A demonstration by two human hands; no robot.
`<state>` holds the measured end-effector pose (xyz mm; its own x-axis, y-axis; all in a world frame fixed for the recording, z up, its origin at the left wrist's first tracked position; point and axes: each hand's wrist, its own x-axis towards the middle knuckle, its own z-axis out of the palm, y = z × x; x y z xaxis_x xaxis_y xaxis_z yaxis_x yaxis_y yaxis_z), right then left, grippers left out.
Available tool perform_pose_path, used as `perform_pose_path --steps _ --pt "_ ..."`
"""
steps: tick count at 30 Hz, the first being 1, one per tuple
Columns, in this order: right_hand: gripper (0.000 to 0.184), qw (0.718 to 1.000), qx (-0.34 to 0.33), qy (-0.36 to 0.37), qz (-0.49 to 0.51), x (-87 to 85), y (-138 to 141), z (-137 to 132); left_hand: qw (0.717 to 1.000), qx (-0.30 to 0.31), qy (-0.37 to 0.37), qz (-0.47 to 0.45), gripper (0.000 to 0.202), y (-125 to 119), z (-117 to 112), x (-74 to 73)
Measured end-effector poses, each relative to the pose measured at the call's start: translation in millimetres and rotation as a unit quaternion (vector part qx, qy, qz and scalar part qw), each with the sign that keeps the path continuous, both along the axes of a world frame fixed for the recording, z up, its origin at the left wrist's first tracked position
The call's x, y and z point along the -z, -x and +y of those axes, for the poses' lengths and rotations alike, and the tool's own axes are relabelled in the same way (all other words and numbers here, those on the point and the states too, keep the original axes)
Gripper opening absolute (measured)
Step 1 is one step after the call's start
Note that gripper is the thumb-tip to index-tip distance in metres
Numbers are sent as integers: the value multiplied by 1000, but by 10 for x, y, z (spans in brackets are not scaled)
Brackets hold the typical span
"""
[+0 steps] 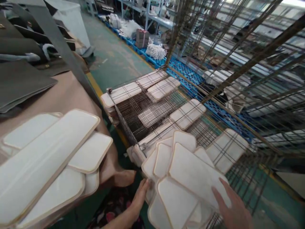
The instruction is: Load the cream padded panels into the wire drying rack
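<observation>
A loose pile of white rounded-corner panels point(181, 197) with tan edges rests at the near end of a wire rack point(124, 122). Against the pile's left side is my left hand point(137, 203), its fingers together at the panel edges and partly hidden there. My right hand point(234, 206) lies over the right end of the top panel point(195, 170), fingers spread on its face and slightly blurred. More such panels lie inside the rack, among them one white panel point(188, 114) behind the wires.
At left, more white panels point(47, 156) overlap on a brown-covered table point(73, 92), with dark green pieces point(23, 82) behind. Rusty wire grids point(238, 63) rise at right. Blue pallets point(186, 73) line the floor beyond, near a white bin point(73, 25).
</observation>
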<state>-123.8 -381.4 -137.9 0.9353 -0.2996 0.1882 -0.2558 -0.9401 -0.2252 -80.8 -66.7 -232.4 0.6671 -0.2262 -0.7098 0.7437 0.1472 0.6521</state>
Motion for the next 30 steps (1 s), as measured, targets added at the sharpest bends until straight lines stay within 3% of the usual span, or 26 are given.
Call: perform_pose_path --steps 3,5,10,14,16,19,23,26,28,30 --pt "72 984 120 -118 52 -46 -297 -164 994 -29 94 54 54 117 -61 -14" --pt "80 968 148 -188 82 -24 -439 -238 990 -64 114 54 53 187 -141 -54" --pt "80 937 118 -290 154 147 -476 -348 984 -119 128 24 56 200 -308 -307" --pt "83 936 106 -297 158 164 -410 -363 953 -106 276 63 69 157 -254 -618" --pt "83 936 103 -298 157 124 -376 -378 943 -94 313 60 74 192 -207 -701" --pt "75 947 83 -274 147 93 -306 -460 958 -86 272 -15 70 326 -186 -652" --pt "65 964 31 -231 131 215 -209 -609 991 -19 83 -107 79 516 -215 -511" --pt "63 969 5 -220 116 320 -141 -633 987 -11 -49 -154 70 599 -212 -628" --pt "62 972 2 -209 111 308 -66 -617 981 -26 -36 -191 56 643 -245 -797" --pt "59 976 0 -190 109 208 44 -605 971 -48 111 -207 48 656 -376 -945"
